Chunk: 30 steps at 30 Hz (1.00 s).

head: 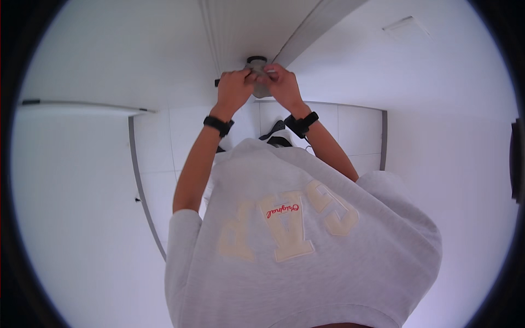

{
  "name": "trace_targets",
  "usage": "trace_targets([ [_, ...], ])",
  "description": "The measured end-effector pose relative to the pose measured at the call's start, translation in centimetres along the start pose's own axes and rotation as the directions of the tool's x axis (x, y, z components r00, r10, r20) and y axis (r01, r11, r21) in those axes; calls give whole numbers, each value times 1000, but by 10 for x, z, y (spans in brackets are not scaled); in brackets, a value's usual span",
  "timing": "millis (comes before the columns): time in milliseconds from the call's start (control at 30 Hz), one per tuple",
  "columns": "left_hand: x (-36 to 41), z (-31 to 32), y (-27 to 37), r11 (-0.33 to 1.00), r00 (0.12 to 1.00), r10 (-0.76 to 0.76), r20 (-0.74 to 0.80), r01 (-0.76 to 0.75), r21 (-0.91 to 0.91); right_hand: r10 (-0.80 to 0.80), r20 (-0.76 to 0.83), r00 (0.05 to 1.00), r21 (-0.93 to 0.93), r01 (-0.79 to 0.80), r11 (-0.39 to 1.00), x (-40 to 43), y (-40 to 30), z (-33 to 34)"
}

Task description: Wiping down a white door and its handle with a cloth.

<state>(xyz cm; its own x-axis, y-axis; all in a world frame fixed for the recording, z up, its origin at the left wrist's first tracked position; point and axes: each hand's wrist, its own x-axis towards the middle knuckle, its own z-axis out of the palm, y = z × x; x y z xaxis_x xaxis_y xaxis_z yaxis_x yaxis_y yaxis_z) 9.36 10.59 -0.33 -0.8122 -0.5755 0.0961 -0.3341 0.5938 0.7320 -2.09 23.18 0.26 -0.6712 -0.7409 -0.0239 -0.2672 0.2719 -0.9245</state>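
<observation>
Both my hands meet at a greyish, crumpled-looking item (262, 90) in front of the upper middle of the view. My left hand (236, 88) has its bent fingers at the item's left side, and my right hand (284, 84) has its fingers on the right side. A round black-rimmed fitting (257, 60) sits just above the fingertips. What the item is, and whether it is joined to the fitting, I cannot tell. Black bands circle both my wrists. My fingertips partly hide one another.
A white wall or door panel (164, 53) with vertical grooves stands ahead, beside a grey frame edge (320, 30). A small black fitting (217, 83) is left of my hands. White floor tiles (154, 143) lie below, edged by dark skirting, with a dark shoe (272, 130) on them.
</observation>
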Motion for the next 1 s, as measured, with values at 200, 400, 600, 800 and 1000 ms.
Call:
trace_targets([
  [200, -26, 3, 23, 973, 958, 230, -168, -222, 67, 18, 192, 981, -19, -15, 1000, -11, 6, -22],
  [400, -33, 24, 44, 907, 907, 419, 52, -415, -63, -53, 338, 940, -8, 59, 998, -10, 37, -65],
  [600, -34, -21, 39, 948, 962, 274, -9, -271, -168, 30, 21, 999, 356, -36, 934, -27, 48, -135],
  [800, -26, -31, -21, 949, 949, 314, 36, -315, 29, 15, -252, 968, 683, 167, 711, -35, -22, -137],
  [1000, -14, -19, -25, 917, 930, 347, 122, -364, 163, -417, -489, 766, 326, 604, 727, -25, -111, -116],
])
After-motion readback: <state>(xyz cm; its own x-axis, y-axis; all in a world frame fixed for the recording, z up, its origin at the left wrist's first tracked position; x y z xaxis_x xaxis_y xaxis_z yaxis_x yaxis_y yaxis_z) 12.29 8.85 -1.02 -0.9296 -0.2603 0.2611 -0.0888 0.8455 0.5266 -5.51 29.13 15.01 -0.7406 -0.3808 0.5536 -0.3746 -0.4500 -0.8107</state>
